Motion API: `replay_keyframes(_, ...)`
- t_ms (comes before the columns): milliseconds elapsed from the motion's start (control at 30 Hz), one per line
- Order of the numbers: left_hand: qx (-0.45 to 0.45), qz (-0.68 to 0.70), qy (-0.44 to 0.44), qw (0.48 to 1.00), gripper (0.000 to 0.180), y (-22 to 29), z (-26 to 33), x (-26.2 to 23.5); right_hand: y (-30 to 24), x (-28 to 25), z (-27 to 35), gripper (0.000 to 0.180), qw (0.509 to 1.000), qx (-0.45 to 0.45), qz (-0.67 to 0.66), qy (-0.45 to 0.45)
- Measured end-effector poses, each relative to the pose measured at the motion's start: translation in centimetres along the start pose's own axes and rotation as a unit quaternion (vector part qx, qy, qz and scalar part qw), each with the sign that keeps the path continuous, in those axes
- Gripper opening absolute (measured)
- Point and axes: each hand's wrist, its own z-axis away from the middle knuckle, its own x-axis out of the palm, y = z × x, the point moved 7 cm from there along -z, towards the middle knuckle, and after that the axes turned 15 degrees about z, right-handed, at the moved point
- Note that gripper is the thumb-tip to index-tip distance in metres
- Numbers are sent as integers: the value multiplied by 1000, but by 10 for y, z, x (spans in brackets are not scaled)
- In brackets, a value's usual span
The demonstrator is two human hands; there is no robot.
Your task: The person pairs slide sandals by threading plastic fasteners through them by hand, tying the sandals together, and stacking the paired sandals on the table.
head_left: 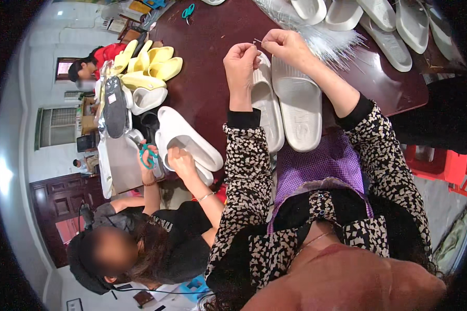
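Observation:
A pair of pale grey slide sandals lies on the dark red table in front of me, the left slide [266, 106] and the right slide [299, 111] side by side, toes pointing away. Above their toe ends, my left hand [240, 65] is pinched closed, and so is my right hand [287, 47]. Between the fingertips shows a short bit of a thin plastic strand [258, 41]. The rest of it is too fine to make out. Just beyond my right hand spreads a heap of clear, thin plastic strands [337, 44].
More grey slides [390, 44] lie at the far right. Yellow slippers [163, 65] sit at the left. A co-worker's hand [181, 160] touches white slippers [192, 140]; their other hand holds teal scissors [148, 156]. Other small scissors [188, 12] lie farther back. A red stool [441, 166] stands right.

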Motion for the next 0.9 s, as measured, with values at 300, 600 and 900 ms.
replay_keyframes(300,43,-25,22,999,5,0,1,2,2,0,2,19,998,-5,59,1)
replay_keyframes(600,93,-105,27,990,5,2,7,4,6,3,4,19,997,-19,80,7)
replay_keyframes(900,122,-150,35,981,5,3,6,5,8,3,2,19,996,-20,89,7)
